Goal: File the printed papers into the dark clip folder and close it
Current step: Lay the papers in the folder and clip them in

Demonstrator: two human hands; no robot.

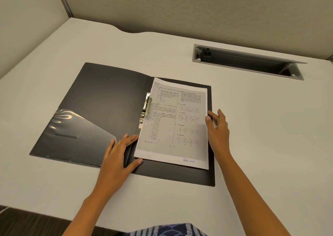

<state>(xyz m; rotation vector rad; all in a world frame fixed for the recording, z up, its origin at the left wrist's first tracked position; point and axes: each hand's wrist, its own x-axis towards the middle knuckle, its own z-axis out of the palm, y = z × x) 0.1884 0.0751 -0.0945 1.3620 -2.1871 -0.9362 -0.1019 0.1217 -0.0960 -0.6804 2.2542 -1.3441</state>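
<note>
The dark clip folder lies open flat on the white desk. Its left cover carries a clear plastic pocket. A stack of printed papers with text and diagrams rests on the right half, its left edge beside the metal clip at the spine. My left hand lies flat with fingers spread on the folder's spine, thumb touching the papers' lower left corner. My right hand touches the papers' right edge with fingers apart.
An open cable tray with a raised grey lid is recessed in the desk at the back right. Beige partition walls close off the back and left. The desk's front edge runs near me, above a blue striped garment.
</note>
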